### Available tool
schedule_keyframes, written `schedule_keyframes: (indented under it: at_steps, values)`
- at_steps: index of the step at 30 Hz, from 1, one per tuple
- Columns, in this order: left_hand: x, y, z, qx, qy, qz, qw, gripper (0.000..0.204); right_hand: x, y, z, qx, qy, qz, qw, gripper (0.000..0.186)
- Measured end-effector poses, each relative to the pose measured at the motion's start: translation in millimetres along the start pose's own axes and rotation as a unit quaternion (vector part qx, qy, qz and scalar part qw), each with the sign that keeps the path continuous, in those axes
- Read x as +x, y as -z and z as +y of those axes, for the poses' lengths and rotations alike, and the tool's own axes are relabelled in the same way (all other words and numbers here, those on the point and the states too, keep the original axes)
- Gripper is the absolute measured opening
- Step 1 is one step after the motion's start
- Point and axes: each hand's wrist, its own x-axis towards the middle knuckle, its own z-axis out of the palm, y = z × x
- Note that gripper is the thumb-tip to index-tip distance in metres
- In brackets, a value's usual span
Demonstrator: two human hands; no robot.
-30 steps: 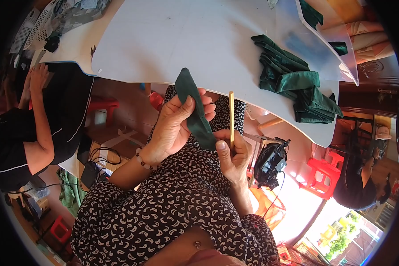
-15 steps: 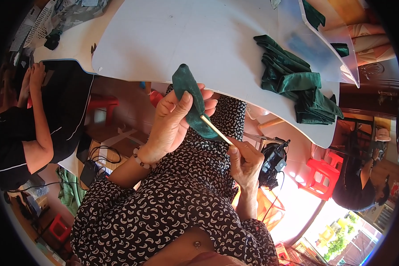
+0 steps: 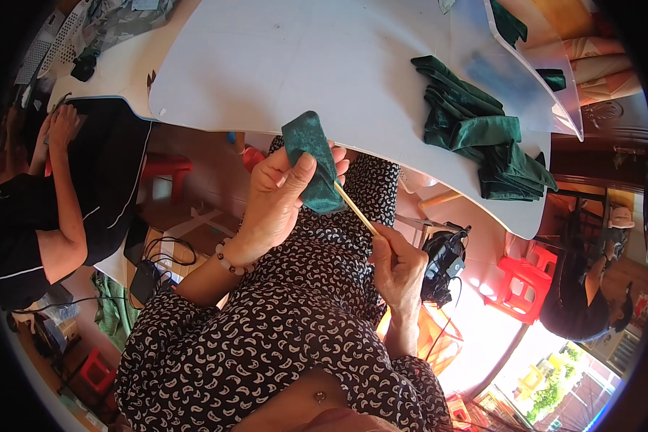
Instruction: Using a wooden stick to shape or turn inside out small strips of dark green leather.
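Note:
A dark green velvet strip (image 3: 313, 183), one end squared off, lies across the fingers of my left hand (image 3: 272, 201), pinched under the thumb. My left hand wears a bead bracelet (image 3: 236, 261). My right hand (image 3: 397, 263), lower and to the right, grips a thin pale wooden stick (image 3: 354, 207) between thumb and fingers. The stick slants up to the strip's right edge, where its far end is hidden in or behind the velvet. Both hands are above my patterned clothing, just short of the white table (image 3: 281, 65).
A pile of green velvet strips (image 3: 475, 126) lies on the table's right. A co-worker (image 3: 68, 216) in black works at the left; another person (image 3: 576, 302) is at the far right. Red stools (image 3: 520, 284), a black bag (image 3: 443, 266) and cables (image 3: 169, 252) stand or lie below.
The stick has swung from upright to slanting against the strip in my left hand. The strip's top has turned from pointed to squared, and its lower end has shortened and moved up.

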Motion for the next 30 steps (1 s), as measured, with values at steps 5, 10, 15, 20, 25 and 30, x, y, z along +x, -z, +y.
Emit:
schedule_keyframes:
  at_steps: [5, 10, 15, 20, 25, 30]
  values:
    - [-8.7, -5.3, -12.5, 0.041, 0.012, -0.038, 0.998, 0.032, 3.5, -6.0, -4.3, 0.035, -0.006, 0.018, 0.999, 0.014]
    - [-25.1, -12.5, -32.4, 0.054, 0.005, -0.075, 0.996, 0.034, 7.1, -28.4, 10.9, 0.127, 0.043, 0.062, 0.989, 0.017]
    - [-19.5, -0.7, -20.4, 0.061, -0.017, -0.075, 0.995, 0.045, 8.3, -31.8, 25.5, 0.227, 0.048, 0.011, 0.973, 0.015]
    - [-11.6, 3.9, -4.1, 0.086, -0.066, -0.068, 0.992, 0.038, 6.6, -32.7, 28.4, 0.26, 0.031, -0.02, 0.965, 0.014]
    - [-14.9, 3.1, -12.0, 0.079, -0.085, -0.015, 0.993, 0.026, 5.5, -39.2, 21.7, 0.341, 0.003, 0.002, 0.94, 0.014]
    - [-14.0, -9.1, 5.2, 0.05, -0.105, -0.021, 0.993, 0.034, 5.2, -45.2, 24.8, 0.347, -0.002, -0.02, 0.938, 0.012]
